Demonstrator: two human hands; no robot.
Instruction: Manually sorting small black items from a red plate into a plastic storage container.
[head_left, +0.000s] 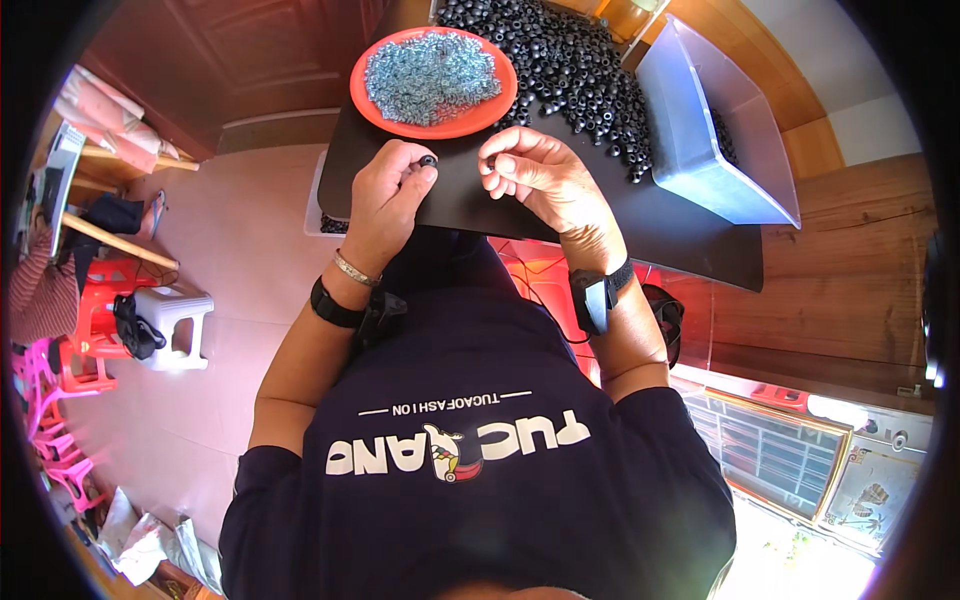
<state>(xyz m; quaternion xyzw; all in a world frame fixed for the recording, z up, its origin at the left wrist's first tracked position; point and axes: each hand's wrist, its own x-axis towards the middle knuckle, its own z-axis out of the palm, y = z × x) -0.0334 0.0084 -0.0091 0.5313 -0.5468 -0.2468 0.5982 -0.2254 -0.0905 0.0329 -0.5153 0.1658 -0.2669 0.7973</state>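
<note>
My left hand [388, 195] pinches a small black ring [428, 160] between thumb and fingertips over the near edge of the black tabletop [690, 235]. My right hand [535, 175] is close beside it, fingers curled; whether they hold anything I cannot tell. Just beyond the hands stands an orange plate [373, 105] heaped with small silvery-blue metal rings [432, 75]. A large pile of black rings [580, 70] spreads over the table behind and right of the plate.
A clear plastic bin [715, 125] lies tilted at the table's right, with black rings inside. A white stool [175, 320] and red and pink plastic chairs [60, 400] stand on the floor at the left. A wooden wall is at the right.
</note>
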